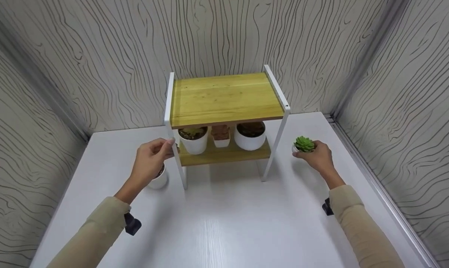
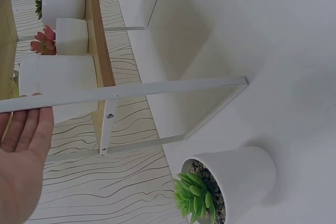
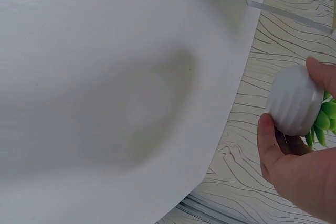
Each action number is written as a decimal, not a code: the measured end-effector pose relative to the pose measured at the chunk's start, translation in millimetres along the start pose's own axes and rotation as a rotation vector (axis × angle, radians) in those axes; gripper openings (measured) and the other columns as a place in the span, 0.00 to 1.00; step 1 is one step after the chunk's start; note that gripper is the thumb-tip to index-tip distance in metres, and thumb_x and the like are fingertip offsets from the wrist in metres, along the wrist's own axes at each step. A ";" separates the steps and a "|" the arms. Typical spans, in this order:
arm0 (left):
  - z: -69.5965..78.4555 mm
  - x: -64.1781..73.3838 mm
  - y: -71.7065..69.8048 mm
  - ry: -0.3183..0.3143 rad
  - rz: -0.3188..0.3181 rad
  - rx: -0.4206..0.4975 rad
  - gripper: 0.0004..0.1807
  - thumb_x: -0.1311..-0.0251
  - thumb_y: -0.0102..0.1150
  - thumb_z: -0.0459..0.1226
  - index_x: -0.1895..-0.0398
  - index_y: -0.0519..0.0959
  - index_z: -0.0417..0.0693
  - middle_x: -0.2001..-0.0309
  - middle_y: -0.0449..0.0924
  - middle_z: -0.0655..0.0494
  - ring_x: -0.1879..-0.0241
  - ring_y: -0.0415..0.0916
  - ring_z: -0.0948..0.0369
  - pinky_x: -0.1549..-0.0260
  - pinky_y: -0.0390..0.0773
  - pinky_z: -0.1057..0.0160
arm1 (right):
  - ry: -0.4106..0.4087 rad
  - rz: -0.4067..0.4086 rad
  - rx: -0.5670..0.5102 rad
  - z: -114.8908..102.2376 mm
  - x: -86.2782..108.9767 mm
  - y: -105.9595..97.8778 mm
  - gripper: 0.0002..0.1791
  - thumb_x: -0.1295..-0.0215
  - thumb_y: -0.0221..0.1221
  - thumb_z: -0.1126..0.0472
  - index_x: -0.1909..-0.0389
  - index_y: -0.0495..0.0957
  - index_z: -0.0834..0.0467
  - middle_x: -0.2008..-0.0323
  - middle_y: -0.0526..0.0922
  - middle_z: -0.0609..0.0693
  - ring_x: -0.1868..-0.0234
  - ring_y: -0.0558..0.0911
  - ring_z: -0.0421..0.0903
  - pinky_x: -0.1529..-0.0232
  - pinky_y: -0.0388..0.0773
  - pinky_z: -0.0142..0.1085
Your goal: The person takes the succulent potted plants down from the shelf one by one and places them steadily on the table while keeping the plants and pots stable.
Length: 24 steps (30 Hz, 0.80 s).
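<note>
My left hand (image 1: 150, 158) grips the white front-left leg (image 1: 176, 149) of a two-tier plant shelf with wooden boards (image 1: 224, 96). In the left wrist view the fingers (image 2: 37, 129) lie against that leg (image 2: 173, 86). Off to the right of the shelf, my right hand (image 1: 319, 158) holds a small potted succulent (image 1: 303, 144) above the table. Its ribbed white pot (image 3: 295, 100) sits between thumb and fingers in the right wrist view, with green leaves (image 3: 326, 119) partly hidden by the hand.
The lower board (image 1: 224, 158) bears a white pot (image 1: 194, 144), a small pot with a reddish plant (image 1: 221, 137) and a rounder white pot (image 1: 250, 141). Another potted succulent (image 2: 241, 182) stands on the white table (image 1: 217, 230) beside the shelf's left leg. Wood-patterned panels (image 1: 217, 33) enclose the table.
</note>
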State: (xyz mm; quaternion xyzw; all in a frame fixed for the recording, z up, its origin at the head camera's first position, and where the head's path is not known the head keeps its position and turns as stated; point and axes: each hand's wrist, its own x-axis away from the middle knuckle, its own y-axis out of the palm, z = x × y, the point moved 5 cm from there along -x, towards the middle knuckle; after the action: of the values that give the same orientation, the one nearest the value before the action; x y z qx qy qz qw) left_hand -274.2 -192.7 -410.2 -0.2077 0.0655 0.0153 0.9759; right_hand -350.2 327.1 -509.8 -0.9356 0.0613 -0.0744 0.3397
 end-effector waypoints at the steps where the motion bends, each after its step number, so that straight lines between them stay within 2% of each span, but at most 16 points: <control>1: 0.0 -0.1 0.1 -0.001 -0.001 0.000 0.23 0.22 0.55 0.52 0.53 0.86 0.41 0.50 0.90 0.44 0.47 0.89 0.52 0.47 0.87 0.63 | 0.002 -0.001 -0.001 0.8 0.0 0.4 0.50 0.39 0.74 0.50 0.26 0.62 0.74 0.29 0.70 0.73 0.26 0.70 0.69 0.24 0.67 0.62; 7: -0.4 0.3 0.5 -0.005 -0.003 -0.003 0.24 0.22 0.54 0.53 0.53 0.86 0.41 0.50 0.90 0.44 0.47 0.89 0.52 0.47 0.87 0.64 | 0.017 -0.012 0.002 5.8 -0.9 2.2 0.51 0.39 0.74 0.49 0.26 0.62 0.74 0.28 0.69 0.74 0.25 0.69 0.70 0.23 0.66 0.62; 15: -2.8 -1.1 1.0 0.009 0.004 0.018 0.22 0.22 0.56 0.50 0.55 0.86 0.39 0.51 0.90 0.43 0.48 0.90 0.52 0.49 0.88 0.65 | 0.010 -0.009 0.019 12.6 -1.8 5.0 0.50 0.38 0.74 0.49 0.27 0.62 0.75 0.29 0.70 0.75 0.26 0.69 0.70 0.24 0.67 0.62; 24: -1.6 -0.7 1.4 0.002 -0.011 0.018 0.24 0.22 0.54 0.52 0.53 0.86 0.40 0.50 0.90 0.43 0.47 0.89 0.52 0.47 0.87 0.64 | 0.016 -0.012 0.011 22.0 -6.0 12.0 0.51 0.38 0.74 0.49 0.26 0.61 0.75 0.28 0.69 0.75 0.26 0.69 0.70 0.24 0.67 0.63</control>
State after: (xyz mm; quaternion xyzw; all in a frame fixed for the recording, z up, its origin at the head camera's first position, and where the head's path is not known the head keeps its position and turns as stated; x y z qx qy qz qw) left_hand -275.1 -192.1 -412.1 -0.1992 0.0656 0.0088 0.9777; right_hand -353.0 332.7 -534.8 -0.9334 0.0579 -0.0844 0.3440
